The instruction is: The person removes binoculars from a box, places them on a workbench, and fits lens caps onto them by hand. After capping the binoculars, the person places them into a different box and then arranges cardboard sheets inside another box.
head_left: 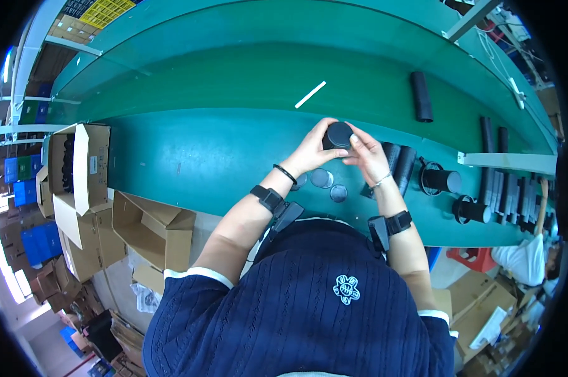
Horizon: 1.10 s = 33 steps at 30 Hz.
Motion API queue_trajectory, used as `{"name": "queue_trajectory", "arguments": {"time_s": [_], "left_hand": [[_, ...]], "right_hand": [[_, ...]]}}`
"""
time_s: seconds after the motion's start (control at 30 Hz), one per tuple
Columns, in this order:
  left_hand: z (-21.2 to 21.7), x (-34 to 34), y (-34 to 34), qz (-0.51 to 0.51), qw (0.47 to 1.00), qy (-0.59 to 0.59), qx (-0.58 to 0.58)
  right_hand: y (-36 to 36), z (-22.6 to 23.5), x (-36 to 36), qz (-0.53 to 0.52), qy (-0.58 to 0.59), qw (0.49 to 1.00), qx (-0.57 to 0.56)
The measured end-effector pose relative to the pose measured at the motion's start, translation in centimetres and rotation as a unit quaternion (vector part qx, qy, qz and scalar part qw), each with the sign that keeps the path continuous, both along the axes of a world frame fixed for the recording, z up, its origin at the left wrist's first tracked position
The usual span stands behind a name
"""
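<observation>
Above the green bench, my left hand (310,152) is wrapped round a black cylinder with a flat round end (340,134) facing up. The fingers of my right hand (370,158) press against the cylinder's right side, near the rim of that end. Several small round discs (338,193), dark and grey, lie on the bench just below my hands. Black ribbed tubes (405,164) lie beside my right hand, which partly hides them.
Further right are two black cylinders with rings (448,181) and a row of dark tubes (508,196). One black tube (422,97) and a white strip (311,95) lie further back. Open cardboard boxes (153,229) stand at left. A red stool (471,258) is at lower right.
</observation>
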<state>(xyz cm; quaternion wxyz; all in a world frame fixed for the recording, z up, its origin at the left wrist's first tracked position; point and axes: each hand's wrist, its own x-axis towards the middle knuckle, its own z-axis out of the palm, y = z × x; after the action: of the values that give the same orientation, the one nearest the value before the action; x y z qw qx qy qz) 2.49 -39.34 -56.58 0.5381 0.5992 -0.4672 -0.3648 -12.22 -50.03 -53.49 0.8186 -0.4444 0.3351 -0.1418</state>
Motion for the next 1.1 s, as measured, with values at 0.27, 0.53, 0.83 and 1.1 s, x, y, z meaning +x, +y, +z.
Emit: {"name": "queue_trajectory", "arguments": {"time_s": [0.27, 0.53, 0.83, 1.1], "left_hand": [[0.0, 1.0, -0.3, -0.029, 0.997, 0.069, 0.029], [0.3, 0.8, 0.0, -0.036, 0.999, 0.012, 0.024], [0.6, 0.3, 0.0, -0.008, 0.998, -0.063, -0.019], [0.3, 0.2, -0.3, -0.005, 0.998, -0.056, -0.012]], "right_hand": [[0.0, -0.9, 0.1, 0.063, -0.017, 0.966, -0.252], [0.8, -1.3, 0.0, 0.045, 0.074, 0.938, -0.337], [2.4, -0.3, 1.4, 0.005, 0.061, 0.93, -0.362], [2.0, -0.2, 1.3, 0.02, 0.092, 0.929, -0.358]]}}
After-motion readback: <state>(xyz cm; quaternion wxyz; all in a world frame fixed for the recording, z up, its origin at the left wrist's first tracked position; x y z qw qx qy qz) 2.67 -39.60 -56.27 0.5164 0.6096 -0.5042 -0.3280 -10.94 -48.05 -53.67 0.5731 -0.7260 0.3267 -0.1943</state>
